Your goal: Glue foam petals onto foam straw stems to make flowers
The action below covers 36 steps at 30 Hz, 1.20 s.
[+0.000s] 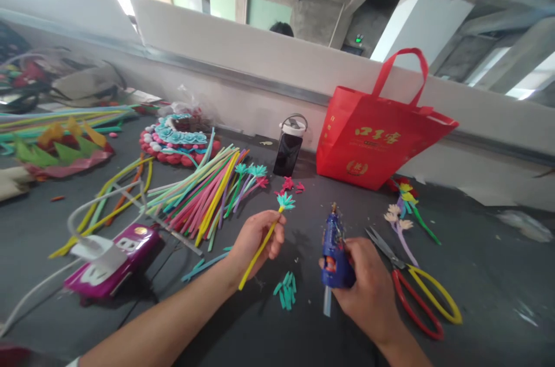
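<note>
Pinched in my left hand (259, 238) is a yellow pipe-cleaner stem (260, 251), topped by a teal flower head (286, 201). My right hand (368, 280) is closed around a blue hot glue gun (335, 251); its nozzle points away from me and a clear glue stick pokes out of the near end. Between my hands, on the dark table, lies a small pile of cut teal pieces (286, 290). Red cut pieces (288, 184) lie beyond the flower. Scissors (405, 266) with red and yellow handles rest just right of my right hand.
A bundle of coloured pipe cleaners (203, 193) lies left of centre, with finished teal flowers (256, 171) at its tip. A purple power strip (117, 263) with a white cable stands at left. Farther back are a dark bottle (289, 150) and a red bag (381, 136).
</note>
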Each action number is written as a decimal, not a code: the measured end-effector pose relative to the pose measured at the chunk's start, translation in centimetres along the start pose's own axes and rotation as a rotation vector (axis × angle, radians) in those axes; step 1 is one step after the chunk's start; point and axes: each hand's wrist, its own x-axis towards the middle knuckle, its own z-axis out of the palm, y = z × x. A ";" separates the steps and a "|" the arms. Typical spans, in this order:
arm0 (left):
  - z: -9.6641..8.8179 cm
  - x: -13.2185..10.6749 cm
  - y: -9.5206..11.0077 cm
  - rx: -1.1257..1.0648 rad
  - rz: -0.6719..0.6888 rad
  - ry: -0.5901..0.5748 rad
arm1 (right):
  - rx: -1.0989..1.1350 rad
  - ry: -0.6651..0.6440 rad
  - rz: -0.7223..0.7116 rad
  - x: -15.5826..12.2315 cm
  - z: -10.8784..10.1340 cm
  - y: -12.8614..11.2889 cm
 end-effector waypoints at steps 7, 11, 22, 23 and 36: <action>-0.2 0.1 0.2 -0.031 0.074 -0.031 | -0.245 -0.208 0.188 -3.1 -0.3 2.2; 0.0 0.0 0.2 -0.011 0.081 -0.042 | -0.127 -0.237 0.258 -4.0 -0.1 2.7; -0.2 0.0 0.1 0.052 0.148 -0.076 | -0.092 -0.328 0.220 -4.6 0.2 1.8; -0.1 0.0 0.1 0.058 0.146 -0.076 | -0.111 -0.305 0.199 -4.7 0.0 1.6; 0.2 -0.2 -0.2 0.117 0.107 -0.098 | -0.013 -0.537 -0.273 1.3 1.8 -5.9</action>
